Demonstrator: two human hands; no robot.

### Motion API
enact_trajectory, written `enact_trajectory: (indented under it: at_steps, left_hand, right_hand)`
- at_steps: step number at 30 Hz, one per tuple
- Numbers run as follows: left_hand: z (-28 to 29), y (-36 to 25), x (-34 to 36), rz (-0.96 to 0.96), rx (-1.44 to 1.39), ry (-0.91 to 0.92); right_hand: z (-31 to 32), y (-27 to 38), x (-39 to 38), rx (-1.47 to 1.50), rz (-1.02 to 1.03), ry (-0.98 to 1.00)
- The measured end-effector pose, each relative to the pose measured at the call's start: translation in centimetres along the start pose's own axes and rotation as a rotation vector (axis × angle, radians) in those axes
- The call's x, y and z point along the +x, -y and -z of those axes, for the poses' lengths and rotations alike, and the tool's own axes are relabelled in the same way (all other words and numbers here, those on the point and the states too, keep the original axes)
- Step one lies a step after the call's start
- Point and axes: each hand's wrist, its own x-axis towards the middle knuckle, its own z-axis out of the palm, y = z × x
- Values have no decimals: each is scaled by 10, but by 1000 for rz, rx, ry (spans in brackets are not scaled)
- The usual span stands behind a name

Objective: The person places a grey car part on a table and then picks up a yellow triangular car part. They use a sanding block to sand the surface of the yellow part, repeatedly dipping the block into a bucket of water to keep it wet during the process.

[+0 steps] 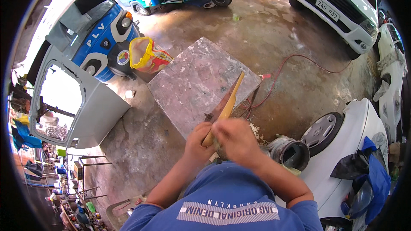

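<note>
A long, narrow, tapered yellow piece [230, 106] with a dull brown side points away from me over the table [188, 81]. I cannot make out its exact kind. Its lower end is in my left hand [199, 140], whose fingers are wrapped round it. My right hand [236, 137] is closed and slightly blurred, close against the same piece just right of the left hand. Whatever its fingers hold is hidden. A small dark lump [208, 116] shows beside the piece, near my left fingers.
Beyond the table's left corner stands a yellow bag [147, 55]. A grey vehicle door [96, 107] is at left. To my right are a round dark container [295, 155] and a white car panel with a wheel [323, 132]. A red hose [282, 66] crosses the floor.
</note>
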Motion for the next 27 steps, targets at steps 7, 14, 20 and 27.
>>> enact_trajectory:
  at_steps: [7,14,20,27]
  left_hand:
    - [-1,-14,-4,123,-86,-42]
    - [-2,-18,-6,163,-88,-35]
    - [-4,-15,-8,339,-171,-50]
    - [-6,-17,-6,485,-451,-101]
  right_hand:
    - [-13,-44,-6,-321,173,-306]
    - [-3,-47,0,-295,170,-346]
    - [-27,-15,-21,-167,382,-331]
    - [-35,-10,-26,-103,431,-351]
